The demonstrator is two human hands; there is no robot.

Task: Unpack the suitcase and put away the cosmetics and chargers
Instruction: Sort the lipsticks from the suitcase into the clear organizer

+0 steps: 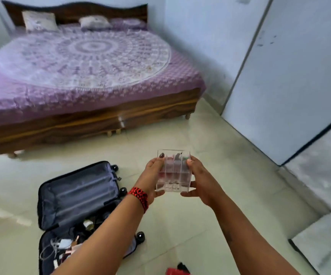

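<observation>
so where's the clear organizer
In the head view's centre, the clear organizer is held between the left hand and right hand, right of the suitcase.

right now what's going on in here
A person is unpacking. The left hand and the right hand grip a clear divided organizer by its sides, holding it out in front above the floor. The suitcase lies open on the floor at lower left, with a white charger, cables and other small items in its nearer half. A bed stands beyond.
</observation>
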